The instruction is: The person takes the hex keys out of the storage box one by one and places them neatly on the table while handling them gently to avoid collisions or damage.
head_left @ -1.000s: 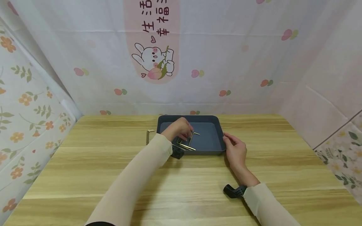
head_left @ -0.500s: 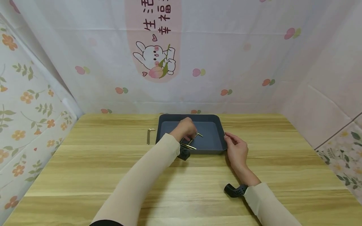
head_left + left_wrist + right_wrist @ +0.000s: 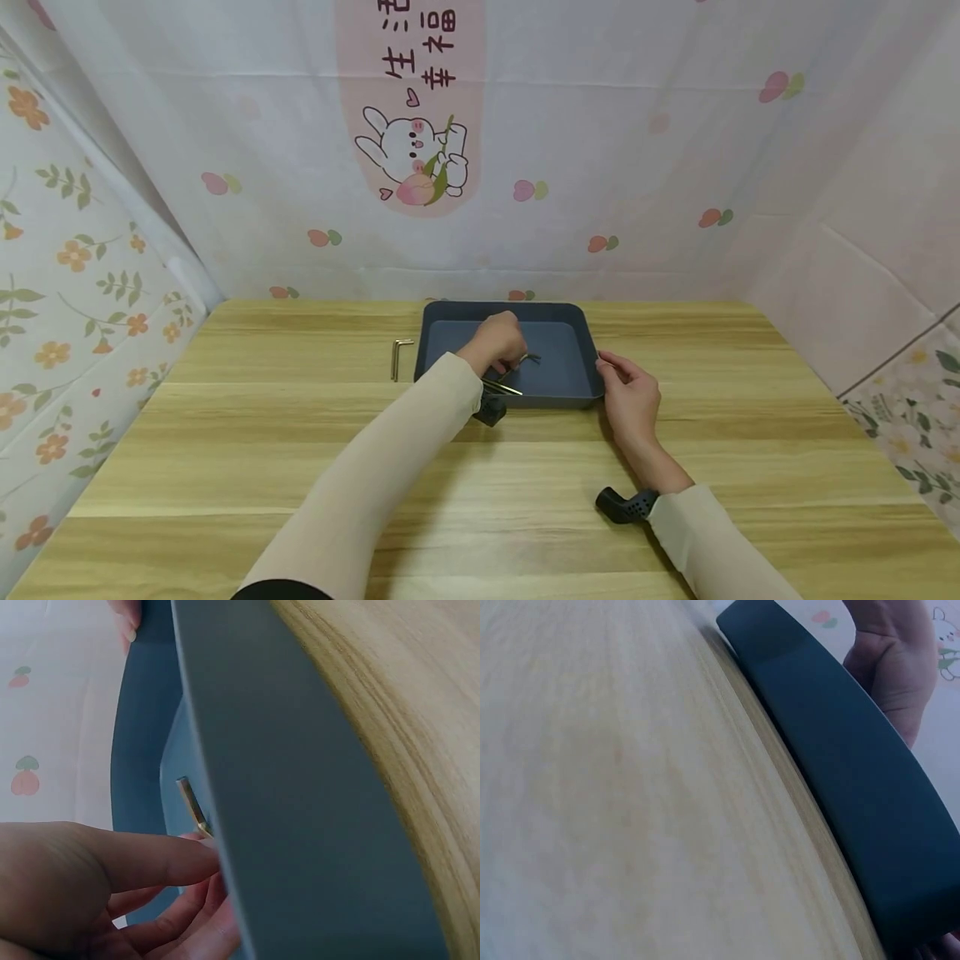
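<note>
The dark blue-grey rectangular tray (image 3: pixel 555 346) lies near the table's back edge. My left hand (image 3: pixel 497 340) reaches inside it, pinching a brass L-shaped hex key (image 3: pixel 191 801) between thumb and fingers. In the head view, short bent ends show beyond the fingertips; how many keys are held is unclear. Other brass hex keys (image 3: pixel 507 388) lie by the tray's front wall, partly hidden by the left wrist. At the tray's right side, my right hand (image 3: pixel 630 396) holds the wall near the front corner with its thumb and fingers; its grip is partly hidden.
Brass L-shaped hex keys (image 3: pixel 396 360) lie side by side on the wooden table (image 3: pixel 525 500), left of the tray. Patterned cloth (image 3: pixel 637 167) hangs behind the table and on both sides. Black wrist mounts (image 3: pixel 626 506) stick out from the sleeves.
My left hand has shifted slightly right inside the tray, and the hex key's visible end has moved and turned with it. The right hand stays at the tray's side.
</note>
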Action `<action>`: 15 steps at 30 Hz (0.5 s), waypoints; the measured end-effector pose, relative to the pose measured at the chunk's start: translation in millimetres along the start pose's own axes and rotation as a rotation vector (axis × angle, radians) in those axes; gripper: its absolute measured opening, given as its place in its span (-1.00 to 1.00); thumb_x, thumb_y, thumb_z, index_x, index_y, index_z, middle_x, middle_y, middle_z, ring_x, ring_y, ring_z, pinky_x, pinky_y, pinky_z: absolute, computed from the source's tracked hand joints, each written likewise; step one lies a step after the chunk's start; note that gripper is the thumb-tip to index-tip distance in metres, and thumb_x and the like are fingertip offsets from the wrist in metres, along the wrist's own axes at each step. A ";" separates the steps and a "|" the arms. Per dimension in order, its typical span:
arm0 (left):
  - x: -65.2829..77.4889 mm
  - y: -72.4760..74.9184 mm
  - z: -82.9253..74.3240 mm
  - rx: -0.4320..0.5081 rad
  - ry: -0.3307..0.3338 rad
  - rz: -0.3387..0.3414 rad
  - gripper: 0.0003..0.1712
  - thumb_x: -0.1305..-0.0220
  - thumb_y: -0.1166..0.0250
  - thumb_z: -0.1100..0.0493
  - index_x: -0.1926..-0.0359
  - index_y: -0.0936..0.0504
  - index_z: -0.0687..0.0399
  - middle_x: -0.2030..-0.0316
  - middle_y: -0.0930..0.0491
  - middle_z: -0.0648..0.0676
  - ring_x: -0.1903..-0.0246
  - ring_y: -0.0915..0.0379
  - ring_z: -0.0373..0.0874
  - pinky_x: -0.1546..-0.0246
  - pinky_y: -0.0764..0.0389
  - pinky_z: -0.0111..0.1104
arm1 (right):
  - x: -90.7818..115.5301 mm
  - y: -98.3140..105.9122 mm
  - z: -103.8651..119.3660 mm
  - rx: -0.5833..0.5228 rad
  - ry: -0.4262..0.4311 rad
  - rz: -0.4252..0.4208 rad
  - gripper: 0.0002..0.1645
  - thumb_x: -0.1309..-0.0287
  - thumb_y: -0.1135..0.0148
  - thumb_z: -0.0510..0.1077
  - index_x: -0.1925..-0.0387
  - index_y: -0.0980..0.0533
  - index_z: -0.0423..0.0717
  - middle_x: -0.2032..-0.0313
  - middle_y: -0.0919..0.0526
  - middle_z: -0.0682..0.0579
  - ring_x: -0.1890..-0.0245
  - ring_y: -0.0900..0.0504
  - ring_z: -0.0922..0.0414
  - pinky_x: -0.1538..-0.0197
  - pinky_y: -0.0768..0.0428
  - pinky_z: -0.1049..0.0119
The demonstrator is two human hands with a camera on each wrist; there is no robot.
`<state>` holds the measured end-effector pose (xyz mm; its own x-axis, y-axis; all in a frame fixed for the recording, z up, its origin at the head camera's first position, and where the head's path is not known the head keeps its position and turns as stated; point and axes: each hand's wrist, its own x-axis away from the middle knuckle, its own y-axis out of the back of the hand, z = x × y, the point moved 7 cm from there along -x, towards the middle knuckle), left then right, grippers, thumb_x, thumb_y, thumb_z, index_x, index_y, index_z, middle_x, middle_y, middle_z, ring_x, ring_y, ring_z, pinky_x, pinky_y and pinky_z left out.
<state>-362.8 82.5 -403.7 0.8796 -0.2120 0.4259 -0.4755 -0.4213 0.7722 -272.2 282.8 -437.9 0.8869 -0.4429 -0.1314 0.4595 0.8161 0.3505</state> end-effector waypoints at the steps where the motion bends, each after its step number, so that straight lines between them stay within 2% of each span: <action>1: 0.5 0.2 -0.9 -0.006 -0.010 0.004 -0.84 -0.35 -0.32 0.30 0.09 -0.74 0.20 -0.08 -0.67 0.13 0.56 -0.63 -0.10 0.46 -0.73 -0.34 | -0.1 0.0 0.2 -0.001 0.000 -0.002 -0.65 -0.38 -0.22 -0.05 -0.08 -0.69 -0.08 -0.03 -0.76 -0.13 0.27 -0.55 0.64 0.19 -0.47 0.76; 8: 0.4 0.8 -4.0 -0.017 -0.030 0.018 -0.85 -0.42 -0.22 0.28 0.21 -0.72 0.19 0.03 -0.69 0.15 0.60 -0.60 -0.11 0.55 -0.67 -0.37 | -1.0 -0.8 0.3 -0.004 0.001 -0.010 -0.67 -0.37 -0.23 -0.07 -0.06 -0.70 -0.08 0.00 -0.76 -0.15 0.29 -0.56 0.63 0.20 -0.49 0.75; 15: -2.3 -0.6 -6.7 -0.006 -0.037 0.046 -0.80 -0.41 -0.20 0.35 0.01 -0.65 0.19 -0.06 -0.65 0.18 0.60 -0.56 -0.10 0.62 -0.62 -0.36 | -0.6 -0.4 -0.1 -0.002 0.008 -0.017 -0.68 -0.37 -0.23 -0.07 -0.03 -0.71 -0.09 0.03 -0.77 -0.16 0.30 -0.56 0.62 0.23 -0.49 0.74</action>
<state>-364.6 89.2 -402.0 0.8567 -0.2637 0.4433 -0.5155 -0.4056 0.7548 -273.0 282.8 -438.1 0.8794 -0.4534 -0.1452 0.4744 0.8092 0.3465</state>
